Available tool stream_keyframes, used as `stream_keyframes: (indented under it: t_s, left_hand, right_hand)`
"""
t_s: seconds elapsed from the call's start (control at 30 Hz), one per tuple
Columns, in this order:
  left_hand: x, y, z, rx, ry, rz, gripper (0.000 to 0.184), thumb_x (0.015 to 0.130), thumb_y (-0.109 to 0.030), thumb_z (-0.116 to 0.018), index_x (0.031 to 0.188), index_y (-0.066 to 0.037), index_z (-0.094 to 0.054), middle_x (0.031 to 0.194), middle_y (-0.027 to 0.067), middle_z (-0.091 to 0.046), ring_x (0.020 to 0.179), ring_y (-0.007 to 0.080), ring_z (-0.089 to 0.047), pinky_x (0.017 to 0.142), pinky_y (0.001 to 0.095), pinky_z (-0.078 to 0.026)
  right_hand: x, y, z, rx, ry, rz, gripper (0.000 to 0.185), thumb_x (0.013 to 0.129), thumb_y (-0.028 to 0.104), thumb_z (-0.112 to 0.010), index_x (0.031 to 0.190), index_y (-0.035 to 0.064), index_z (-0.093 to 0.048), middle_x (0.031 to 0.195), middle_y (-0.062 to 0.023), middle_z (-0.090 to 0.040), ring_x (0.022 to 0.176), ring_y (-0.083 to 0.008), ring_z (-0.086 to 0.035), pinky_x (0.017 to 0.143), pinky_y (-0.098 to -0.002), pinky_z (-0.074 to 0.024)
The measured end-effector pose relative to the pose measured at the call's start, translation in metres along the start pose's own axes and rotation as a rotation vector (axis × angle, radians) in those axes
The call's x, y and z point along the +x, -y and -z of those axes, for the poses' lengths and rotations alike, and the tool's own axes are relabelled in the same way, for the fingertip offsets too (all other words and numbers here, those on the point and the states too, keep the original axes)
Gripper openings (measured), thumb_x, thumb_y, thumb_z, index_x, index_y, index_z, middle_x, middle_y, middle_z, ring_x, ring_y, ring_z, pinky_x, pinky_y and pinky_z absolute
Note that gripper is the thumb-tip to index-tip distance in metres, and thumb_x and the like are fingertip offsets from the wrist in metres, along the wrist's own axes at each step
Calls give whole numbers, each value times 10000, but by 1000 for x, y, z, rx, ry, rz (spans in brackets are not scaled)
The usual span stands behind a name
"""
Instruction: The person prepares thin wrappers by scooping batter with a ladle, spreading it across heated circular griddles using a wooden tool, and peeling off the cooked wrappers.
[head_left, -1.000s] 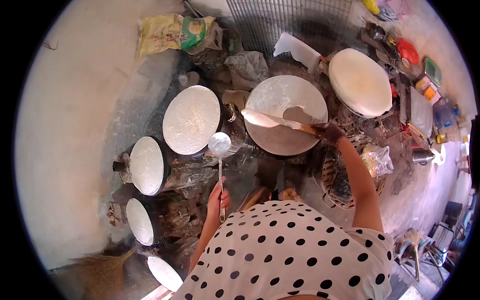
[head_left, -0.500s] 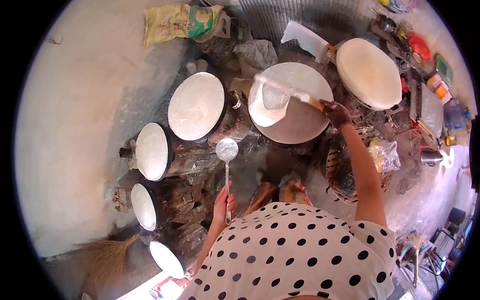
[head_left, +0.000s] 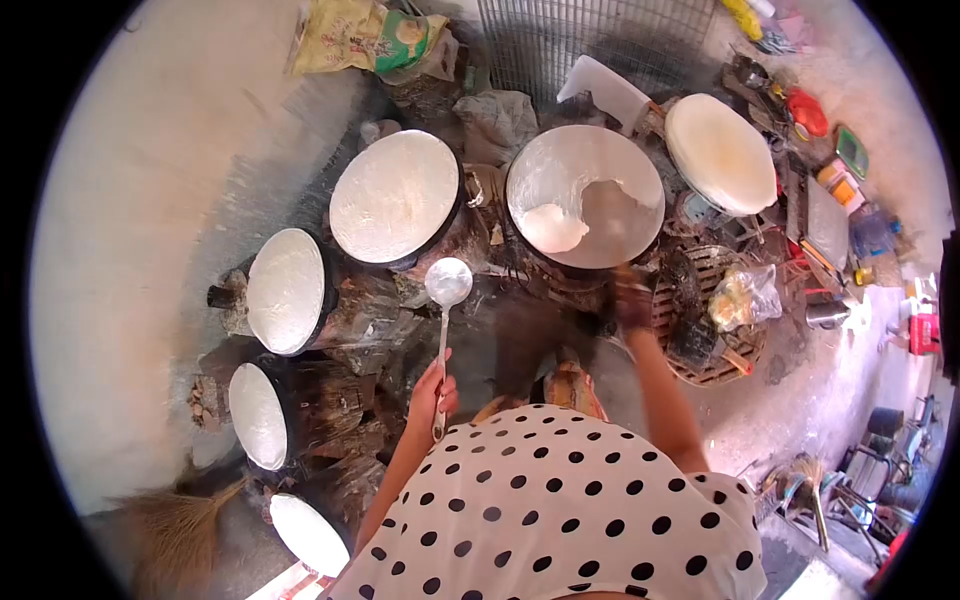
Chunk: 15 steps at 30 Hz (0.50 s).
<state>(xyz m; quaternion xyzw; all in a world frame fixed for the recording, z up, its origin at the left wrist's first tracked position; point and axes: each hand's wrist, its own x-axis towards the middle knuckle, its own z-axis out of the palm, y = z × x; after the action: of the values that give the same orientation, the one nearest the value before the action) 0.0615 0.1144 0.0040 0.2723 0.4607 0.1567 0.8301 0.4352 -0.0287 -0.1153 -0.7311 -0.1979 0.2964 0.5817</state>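
Note:
My left hand (head_left: pixel 432 394) is closed round the handle of a metal ladle (head_left: pixel 448 283), whose bowl points away from me. My right hand (head_left: pixel 632 303), dark-gloved and blurred, is wrapped round the wooden handle of a spreader at the near edge of a round pan (head_left: pixel 620 240); the spreader's blade is smeared by motion. White batter (head_left: pixel 553 229) lies over the left and far parts of that pan, with a bare grey patch at its middle right. Left of it stands another round pan covered in white batter (head_left: pixel 395 196).
More batter-covered pans (head_left: pixel 286 291) curve down the left side. A stack of pale flatbreads (head_left: pixel 720 153) is at the right rear. A slatted basket (head_left: pixel 740 368) with a plastic bag (head_left: pixel 745 298) stands near my right arm. A straw broom (head_left: pixel 180 535) lies lower left.
The right hand has swung the spreader toward me, to the pan's near edge. Batter has spread over the left and far parts of the pan. My left hand still holds the ladle.

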Motion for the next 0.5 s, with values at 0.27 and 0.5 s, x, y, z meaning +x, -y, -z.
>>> stream_keyframes:
  t_s: [0.27, 0.5]
  left_hand:
    - [-15, -17, 73, -23, 86, 76, 390, 1014, -249, -362, 1393, -157, -370, 604, -23, -379, 372, 73, -321, 354, 247, -298]
    - [-33, -25, 118, -10, 44, 57, 385, 1018, -249, -353, 1393, -162, -370, 599, -23, -378, 367, 73, -323, 352, 243, -293]
  right_hand:
    - [18, -119, -176, -1069, -208, 232, 219, 900, 231, -500, 934, 49, -616, 727, -100, -632, 721, -273, -634, 630, -400, -503]
    - [31, -118, -223, -534, -454, -154, 301, 929, 309, -448, 1073, 79, -579, 735, -90, -613, 682, -256, -615, 547, -424, -466]
